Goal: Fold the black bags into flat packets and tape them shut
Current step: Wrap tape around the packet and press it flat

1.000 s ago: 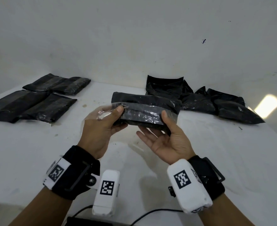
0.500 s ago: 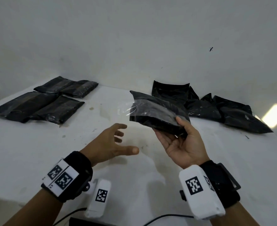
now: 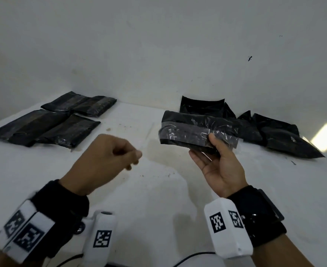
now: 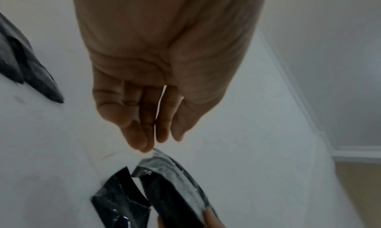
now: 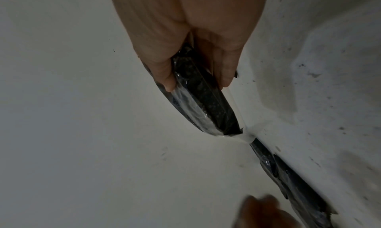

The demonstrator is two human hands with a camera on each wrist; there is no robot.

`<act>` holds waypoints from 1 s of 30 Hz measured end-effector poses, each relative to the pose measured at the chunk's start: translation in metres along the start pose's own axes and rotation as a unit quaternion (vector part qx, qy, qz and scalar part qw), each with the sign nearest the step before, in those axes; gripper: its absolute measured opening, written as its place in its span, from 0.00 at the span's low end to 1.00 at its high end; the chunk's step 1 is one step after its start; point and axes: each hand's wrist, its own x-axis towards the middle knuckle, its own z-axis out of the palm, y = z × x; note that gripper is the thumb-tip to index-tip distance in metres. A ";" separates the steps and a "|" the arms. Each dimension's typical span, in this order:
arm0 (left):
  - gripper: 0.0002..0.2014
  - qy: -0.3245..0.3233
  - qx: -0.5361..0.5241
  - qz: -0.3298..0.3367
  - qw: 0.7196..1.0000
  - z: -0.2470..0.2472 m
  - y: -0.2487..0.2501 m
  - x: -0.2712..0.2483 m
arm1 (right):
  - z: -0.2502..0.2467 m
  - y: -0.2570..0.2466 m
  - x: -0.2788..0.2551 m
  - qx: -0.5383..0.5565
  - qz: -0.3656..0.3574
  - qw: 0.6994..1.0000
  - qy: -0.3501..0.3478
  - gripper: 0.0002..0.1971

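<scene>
Nearest, the left hand [image 3: 108,153] hangs above the white desk [image 3: 139,199], its fingers loosely curled toward the thumb and holding nothing. Just beyond, the right hand [image 3: 218,166] holds a folded black packet [image 3: 197,130] in the air over the desk, thumb on its front, fingers behind. The packet is a flat, glossy oblong with a wide band of clear tape [image 3: 189,132] along its face; the tape is wrinkled and overhangs the right end. Farther back, three flat taped packets [image 3: 49,122] lie at the desk's left, and a heap of unfolded black bags [image 3: 270,133] lies at its right, against the wall [image 3: 158,54].
</scene>
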 end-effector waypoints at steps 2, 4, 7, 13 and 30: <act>0.06 0.035 -0.070 0.012 0.997 0.005 0.012 0.006 | 0.002 0.003 -0.002 -0.003 -0.011 1.000 -0.003 0.17; 0.15 0.033 -0.111 -0.007 0.993 0.014 0.020 0.013 | 0.005 0.006 -0.004 -0.010 -0.021 1.000 -0.011 0.20; 0.29 0.004 -0.149 -0.064 0.987 0.026 0.020 0.024 | 0.009 0.009 -0.009 -0.018 -0.031 0.999 -0.032 0.19; 0.29 -0.036 -0.224 -0.093 0.969 0.033 0.021 0.032 | 0.012 0.011 -0.017 0.016 -0.007 0.998 -0.052 0.25; 0.20 -0.070 -0.488 -0.169 0.854 0.030 0.020 0.031 | 0.014 0.020 -0.021 0.018 0.074 0.992 -0.104 0.21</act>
